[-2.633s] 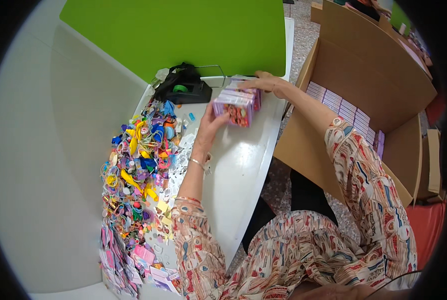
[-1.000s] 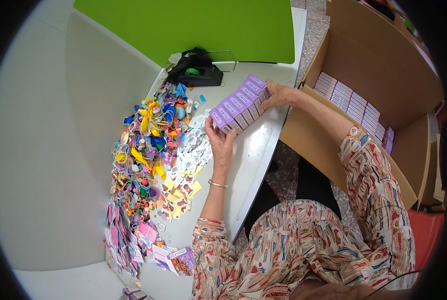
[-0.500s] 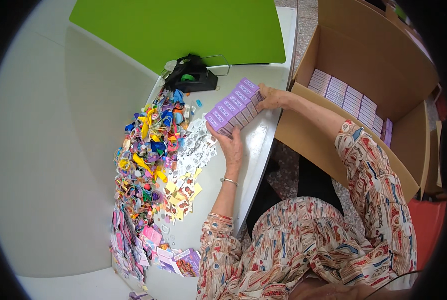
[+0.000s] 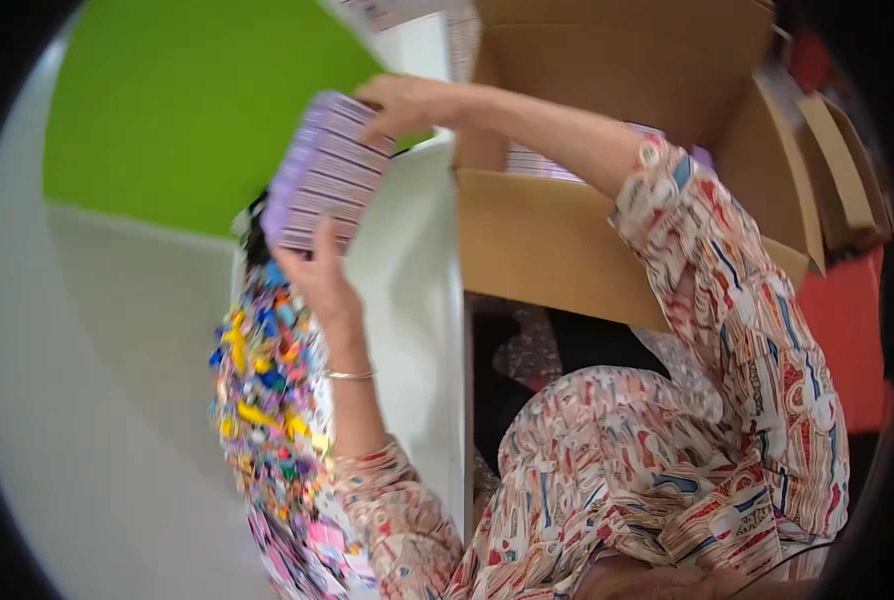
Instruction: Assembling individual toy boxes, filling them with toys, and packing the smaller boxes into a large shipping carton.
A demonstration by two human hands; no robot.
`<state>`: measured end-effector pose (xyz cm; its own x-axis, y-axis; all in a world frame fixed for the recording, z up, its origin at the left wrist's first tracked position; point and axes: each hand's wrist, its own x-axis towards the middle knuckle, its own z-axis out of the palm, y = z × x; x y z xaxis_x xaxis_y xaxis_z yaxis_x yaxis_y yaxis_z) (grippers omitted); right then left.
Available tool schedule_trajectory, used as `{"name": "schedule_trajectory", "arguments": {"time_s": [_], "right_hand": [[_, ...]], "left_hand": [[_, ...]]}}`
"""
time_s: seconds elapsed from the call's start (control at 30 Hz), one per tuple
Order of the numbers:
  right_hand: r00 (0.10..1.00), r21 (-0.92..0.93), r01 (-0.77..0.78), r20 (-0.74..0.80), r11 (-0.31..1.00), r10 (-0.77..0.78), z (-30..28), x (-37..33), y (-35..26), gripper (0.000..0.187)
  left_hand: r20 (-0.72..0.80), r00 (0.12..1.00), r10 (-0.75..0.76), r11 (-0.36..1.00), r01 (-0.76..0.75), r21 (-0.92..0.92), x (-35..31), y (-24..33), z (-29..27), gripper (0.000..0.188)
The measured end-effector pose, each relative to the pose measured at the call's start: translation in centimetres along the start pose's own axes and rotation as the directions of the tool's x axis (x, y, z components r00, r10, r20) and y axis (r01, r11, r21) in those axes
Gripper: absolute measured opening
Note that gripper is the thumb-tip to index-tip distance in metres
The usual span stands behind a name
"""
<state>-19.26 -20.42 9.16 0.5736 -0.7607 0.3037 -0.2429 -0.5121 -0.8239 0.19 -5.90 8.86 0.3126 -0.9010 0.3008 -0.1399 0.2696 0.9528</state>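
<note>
Leftmost, our mixed trinkets (image 4: 267,380) lie heaped on the white table (image 4: 417,270). Our left hand (image 4: 322,288) clasps the near end of the purple box row (image 4: 332,172), before the green board (image 4: 197,110); our right hand (image 4: 397,102) clasps its far end. We should squeeze evenly, so no middle box slips. Rightmost stands the open cardboard carton (image 4: 557,245).

Bright light, motion-blurred purple boxes (image 4: 333,172), soft shadow on tabletop (image 4: 417,390), dark fisheye vignetting
</note>
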Motion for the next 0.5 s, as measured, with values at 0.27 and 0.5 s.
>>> {"name": "schedule_trajectory", "arguments": {"time_s": [0.27,0.5], "right_hand": [[0.958,-0.289,-0.255,-0.205,0.923,0.201,-11.9,-10.8,10.0,0.035],[0.786,-0.228,-0.617,-0.221,0.753,0.577,-11.0,-24.8,17.0,0.04]], "left_hand": [[0.521,0.776,-0.356,0.91,0.414,0.005,0.5,-4.7,13.2,0.042],[0.65,0.368,-0.665,0.644,0.724,0.248,-6.1,-13.1,20.3,0.028]]}}
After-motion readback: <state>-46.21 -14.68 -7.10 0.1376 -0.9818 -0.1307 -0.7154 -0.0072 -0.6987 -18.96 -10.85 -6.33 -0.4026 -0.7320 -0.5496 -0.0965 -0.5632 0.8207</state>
